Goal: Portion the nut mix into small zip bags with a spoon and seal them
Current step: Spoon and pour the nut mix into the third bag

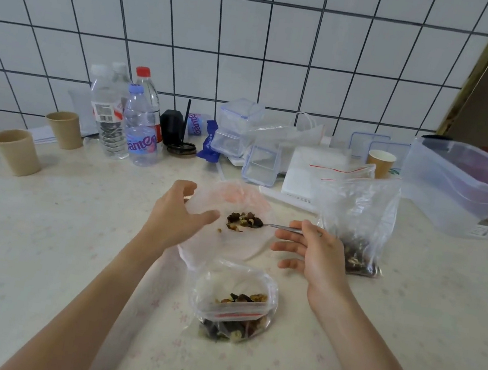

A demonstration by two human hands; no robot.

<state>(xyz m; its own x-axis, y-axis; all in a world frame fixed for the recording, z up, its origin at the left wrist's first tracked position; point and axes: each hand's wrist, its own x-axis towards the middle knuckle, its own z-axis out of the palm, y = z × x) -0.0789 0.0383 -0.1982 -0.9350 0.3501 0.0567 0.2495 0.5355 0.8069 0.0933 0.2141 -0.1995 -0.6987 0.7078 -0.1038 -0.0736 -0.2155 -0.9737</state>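
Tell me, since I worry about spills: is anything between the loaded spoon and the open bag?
Nothing visible. The spoon, held by the right hand, already has its bowl of mix over the bag that the left hand holds open. The filled bag lies nearer, out of the way.

Spoon [280,227] is shiny metal. Zip bags [235,297] are thin, clear, crinkly plastic. Tabletop [52,251] looks smooth and matt. Cups [16,152] at 10 o'clock are matt paper; bottles [141,134] are glossy clear plastic.
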